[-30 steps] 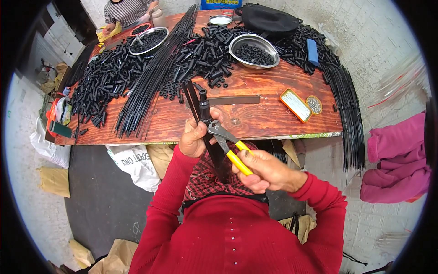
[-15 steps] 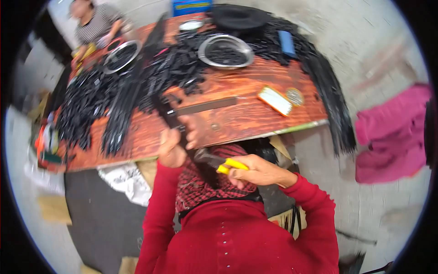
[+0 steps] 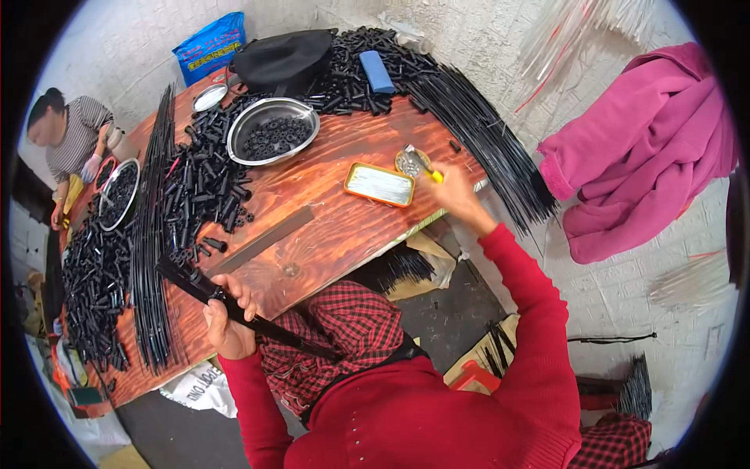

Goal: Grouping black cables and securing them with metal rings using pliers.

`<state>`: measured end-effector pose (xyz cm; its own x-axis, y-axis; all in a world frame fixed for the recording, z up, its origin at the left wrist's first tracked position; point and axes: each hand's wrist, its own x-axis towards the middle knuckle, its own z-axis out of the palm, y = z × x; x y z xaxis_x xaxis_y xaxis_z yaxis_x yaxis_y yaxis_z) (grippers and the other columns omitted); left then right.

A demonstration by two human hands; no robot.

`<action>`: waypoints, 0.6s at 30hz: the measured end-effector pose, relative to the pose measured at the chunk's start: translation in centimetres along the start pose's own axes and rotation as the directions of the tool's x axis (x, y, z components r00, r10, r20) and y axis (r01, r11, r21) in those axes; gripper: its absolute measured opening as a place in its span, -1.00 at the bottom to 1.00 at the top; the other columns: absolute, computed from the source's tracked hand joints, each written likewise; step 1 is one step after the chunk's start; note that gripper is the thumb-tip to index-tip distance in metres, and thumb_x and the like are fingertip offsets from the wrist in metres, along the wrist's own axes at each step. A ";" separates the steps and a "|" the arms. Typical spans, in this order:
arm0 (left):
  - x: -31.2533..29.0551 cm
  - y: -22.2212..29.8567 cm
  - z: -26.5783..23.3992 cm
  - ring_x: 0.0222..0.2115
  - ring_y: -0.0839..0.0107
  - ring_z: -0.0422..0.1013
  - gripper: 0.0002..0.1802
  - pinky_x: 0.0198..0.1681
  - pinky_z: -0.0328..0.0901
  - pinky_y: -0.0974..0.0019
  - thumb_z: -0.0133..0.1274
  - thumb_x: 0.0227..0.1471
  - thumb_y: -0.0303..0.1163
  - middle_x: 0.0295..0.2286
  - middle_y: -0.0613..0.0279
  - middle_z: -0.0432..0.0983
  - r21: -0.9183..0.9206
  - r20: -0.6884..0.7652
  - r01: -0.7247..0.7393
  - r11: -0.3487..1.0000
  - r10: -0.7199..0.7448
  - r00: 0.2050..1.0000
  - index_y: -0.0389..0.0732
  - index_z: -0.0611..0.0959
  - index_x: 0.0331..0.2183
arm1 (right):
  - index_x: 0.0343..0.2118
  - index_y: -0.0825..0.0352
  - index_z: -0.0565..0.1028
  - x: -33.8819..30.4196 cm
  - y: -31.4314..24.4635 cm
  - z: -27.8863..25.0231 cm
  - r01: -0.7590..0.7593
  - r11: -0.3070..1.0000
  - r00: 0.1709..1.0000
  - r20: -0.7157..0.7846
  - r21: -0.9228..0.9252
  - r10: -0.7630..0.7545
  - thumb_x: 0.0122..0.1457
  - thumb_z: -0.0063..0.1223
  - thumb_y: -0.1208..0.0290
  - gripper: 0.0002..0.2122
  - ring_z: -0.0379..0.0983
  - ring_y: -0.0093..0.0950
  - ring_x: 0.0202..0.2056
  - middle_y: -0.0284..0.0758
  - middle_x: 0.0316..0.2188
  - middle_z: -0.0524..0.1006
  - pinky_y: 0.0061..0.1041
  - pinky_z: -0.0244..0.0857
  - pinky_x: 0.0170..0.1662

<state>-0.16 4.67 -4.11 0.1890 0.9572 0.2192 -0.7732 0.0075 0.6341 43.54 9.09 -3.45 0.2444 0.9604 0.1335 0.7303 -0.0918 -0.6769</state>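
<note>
My left hand is closed around a long, narrow black frame that looks like a folded umbrella frame. It slants from over the near table edge down across my lap. Stretched out over the table's right part, my right hand grips yellow-handled pliers. Their metal end is at a small round container of tiny pale pieces; whether it touches them I cannot tell. Beside it lies an orange-rimmed rectangular tin with pale, thin contents. A flat dark bar lies in front of the frame.
Heaped black tubes and bundled black rods cover the table's left side. A metal bowl holds black rings. More rods overhang the right edge, near a pink jacket. Another person sits at the far left.
My right hand has carried the pliers from beside the black frame over my lap out to the round container. The frame stays in my left hand. My view has turned toward the right.
</note>
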 end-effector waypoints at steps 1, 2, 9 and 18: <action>0.1 -0.1 -0.2 -0.39 0.43 0.21 -0.54 -0.45 0.23 0.46 0.02 0.13 -0.21 -0.31 0.17 0.24 -0.024 -0.010 0.003 1.000 -0.003 1.000 -0.26 0.34 -0.03 | -0.42 0.37 0.52 1.6 1.0 0.1 0.033 0.991 0.996 -0.073 -0.133 -0.043 0.09 0.12 0.26 -0.77 0.42 -0.43 -0.61 -0.28 -0.65 0.47 -0.39 0.27 -0.51; 0.0 -0.1 -0.4 -0.39 0.43 0.21 -0.55 -0.46 0.23 0.46 0.03 0.13 -0.23 -0.32 0.18 0.24 -0.042 -0.028 -0.012 0.999 0.011 1.000 -0.26 0.34 -0.03 | -0.44 0.37 0.52 3.4 1.7 0.4 0.075 0.963 0.985 -0.132 -0.258 -0.112 0.07 0.10 0.26 -0.77 0.46 -0.31 -0.59 -0.16 -0.63 0.49 -0.32 0.28 -0.50; 0.3 -0.2 1.2 -0.44 0.46 0.36 -0.58 -0.43 0.28 0.43 0.05 0.08 -0.36 -0.36 0.16 0.44 0.063 -0.202 0.088 0.994 -0.074 0.977 -0.33 0.41 -0.05 | -0.25 0.22 0.58 5.1 3.5 2.4 0.249 0.873 0.961 -0.006 -0.419 -0.277 0.01 0.08 0.33 -0.77 0.50 -0.10 -0.33 -0.09 -0.38 0.55 -0.15 0.35 -0.31; -0.2 -0.2 0.9 -0.45 0.50 0.33 -0.56 -0.44 0.23 0.47 0.06 0.12 -0.29 -0.38 0.19 0.44 0.027 -0.118 0.032 0.999 -0.029 0.993 -0.38 0.45 -0.05 | -0.25 0.16 0.57 6.1 3.3 3.5 0.202 0.830 0.976 0.038 -0.520 -0.214 -0.02 0.09 0.43 -0.77 0.49 -0.07 -0.33 -0.12 -0.39 0.55 -0.11 0.37 -0.29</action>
<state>0.50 4.26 -3.61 0.1383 0.9840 0.1119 -0.7499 0.0302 0.6609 45.22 15.51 -7.37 0.0585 0.9670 0.2478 0.9872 -0.0192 -0.1582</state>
